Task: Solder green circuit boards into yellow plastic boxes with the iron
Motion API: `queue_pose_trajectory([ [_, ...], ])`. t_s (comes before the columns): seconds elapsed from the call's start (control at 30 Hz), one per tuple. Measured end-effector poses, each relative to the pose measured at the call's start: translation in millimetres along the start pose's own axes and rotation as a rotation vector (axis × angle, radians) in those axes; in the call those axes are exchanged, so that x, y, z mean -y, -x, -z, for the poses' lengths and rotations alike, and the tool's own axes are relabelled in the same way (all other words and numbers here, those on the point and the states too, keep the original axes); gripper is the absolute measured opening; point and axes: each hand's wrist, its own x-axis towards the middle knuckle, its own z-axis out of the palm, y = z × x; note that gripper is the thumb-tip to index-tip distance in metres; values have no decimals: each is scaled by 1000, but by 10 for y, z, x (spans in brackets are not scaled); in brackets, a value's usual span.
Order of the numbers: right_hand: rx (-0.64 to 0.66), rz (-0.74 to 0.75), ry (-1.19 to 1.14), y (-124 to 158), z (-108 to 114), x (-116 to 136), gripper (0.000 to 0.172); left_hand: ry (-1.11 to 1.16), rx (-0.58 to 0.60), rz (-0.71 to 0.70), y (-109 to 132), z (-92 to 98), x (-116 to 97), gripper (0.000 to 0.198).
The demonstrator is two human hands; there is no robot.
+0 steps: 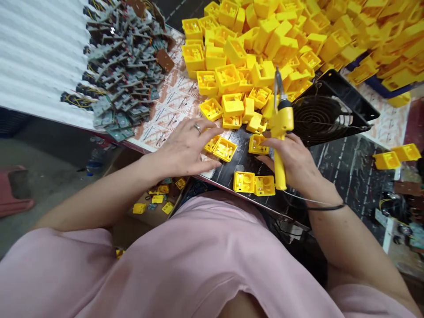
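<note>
One yellow pistol-shaped tool (282,126) is held in the right hand (294,161), metal tip pointed away from the body, fingers bent around it. A small yellow case (258,144) is reached by the same hand's fingertips; whether it is gripped cannot be told. To its left on the black tabletop (341,168), an open two-part case (225,149) is flanked by the left hand (183,148), thumb and fingers spread wide; one part is partly covered by the fingers, contact unclear. Another open case (244,182) is set at the near table edge, its two halves side by side.

Beyond the hands, yellow casings (232,77) are heaped. Grey circuit boards (122,70) are piled to the left, beside a white corrugated sheet (43,53). A black fan (324,110) is placed right of the tool. Two loose casings (387,160) are seen far right.
</note>
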Motion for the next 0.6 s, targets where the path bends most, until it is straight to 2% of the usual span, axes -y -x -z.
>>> queue_pose_trajectory([
  [0.13,62,5,29,-58,-24,8,26,23,-11,111,-45,-196,-196,80],
  [0.23,54,-52,-18,22,51,91,34,-42,32,119,-136,-226,-270,71],
  [0.37,74,-122,-86,116,95,155,32,-26,149,-63,-363,-206,-240,56],
  [0.43,91,-158,-113,157,117,166,35,55,216,-189,-471,-188,-227,47],
  [0.5,95,-172,-136,194,151,174,37,151,259,-279,-532,-164,-219,47],
  [0.6,90,-149,-136,229,194,182,35,203,217,-238,-513,-123,-172,52],
])
